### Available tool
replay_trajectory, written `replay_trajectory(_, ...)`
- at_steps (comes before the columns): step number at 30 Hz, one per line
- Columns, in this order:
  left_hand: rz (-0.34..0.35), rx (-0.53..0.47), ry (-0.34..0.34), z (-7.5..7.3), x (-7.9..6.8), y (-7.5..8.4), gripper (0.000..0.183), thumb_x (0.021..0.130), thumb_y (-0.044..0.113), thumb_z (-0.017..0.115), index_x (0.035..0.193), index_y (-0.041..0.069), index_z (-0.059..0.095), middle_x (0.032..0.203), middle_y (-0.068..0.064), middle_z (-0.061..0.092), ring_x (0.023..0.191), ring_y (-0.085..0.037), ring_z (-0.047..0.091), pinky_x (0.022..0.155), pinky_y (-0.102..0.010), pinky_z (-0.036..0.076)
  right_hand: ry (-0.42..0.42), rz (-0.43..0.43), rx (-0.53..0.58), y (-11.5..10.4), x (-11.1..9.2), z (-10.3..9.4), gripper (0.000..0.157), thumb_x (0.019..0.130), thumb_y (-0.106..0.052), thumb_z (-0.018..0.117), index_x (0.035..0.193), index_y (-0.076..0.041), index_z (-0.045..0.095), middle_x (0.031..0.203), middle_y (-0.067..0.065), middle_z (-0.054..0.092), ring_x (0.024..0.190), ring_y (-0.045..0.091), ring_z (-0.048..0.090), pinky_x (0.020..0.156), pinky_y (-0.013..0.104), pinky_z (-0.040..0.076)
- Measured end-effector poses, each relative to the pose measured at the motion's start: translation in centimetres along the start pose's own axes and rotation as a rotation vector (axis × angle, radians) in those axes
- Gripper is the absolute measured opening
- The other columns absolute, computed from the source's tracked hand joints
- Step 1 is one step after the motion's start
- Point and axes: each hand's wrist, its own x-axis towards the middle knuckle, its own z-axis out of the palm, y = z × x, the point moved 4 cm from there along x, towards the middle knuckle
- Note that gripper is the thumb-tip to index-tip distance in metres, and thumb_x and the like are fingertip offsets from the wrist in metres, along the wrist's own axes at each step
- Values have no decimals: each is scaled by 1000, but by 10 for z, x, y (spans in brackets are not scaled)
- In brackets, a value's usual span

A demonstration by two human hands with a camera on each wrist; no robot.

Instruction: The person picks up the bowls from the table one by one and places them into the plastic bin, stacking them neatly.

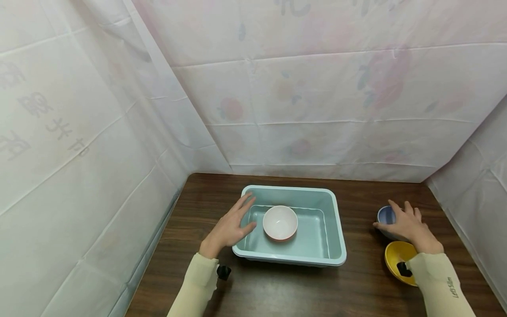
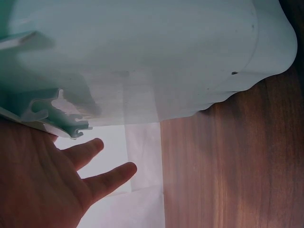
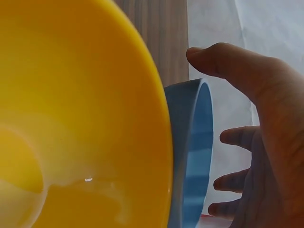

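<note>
Inside the tub [image 1: 310, 240], 1 bowl [image 1: 280, 223].

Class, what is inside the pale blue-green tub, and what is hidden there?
A white bowl sits upright in the tub. Whatever lies directly beneath it is covered. In the head view, the left hand hides part of the tub's left side.
</note>
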Motion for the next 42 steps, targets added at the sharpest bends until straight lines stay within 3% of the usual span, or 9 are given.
replay_trajectory(22,20,-2,9,0,-1,1,75,103,40,59,165,15,26,174,2,13,156,-26,28,112,-55,43,-29,12,-39,4,6,3,110,88,-66,66,155,10,22,143,57,15,121,81,24,86,87,34)
replay_trajectory(29,29,4,27,0,-1,0,74,101,31,63,164,12,29,173,-1,16,156,-28,29,111,-56,44,-42,11,-38,-1,8,2,108,88,-68,65,153,9,25,139,55,21,118,77,29,85,85,38)
replay_trajectory(42,31,4,16,1,-1,0,74,102,39,59,165,15,26,174,0,15,156,-27,29,110,-54,45,-26,-36,-70,-16,9,0,105,87,-66,67,150,9,31,137,55,27,116,76,35,82,82,42)
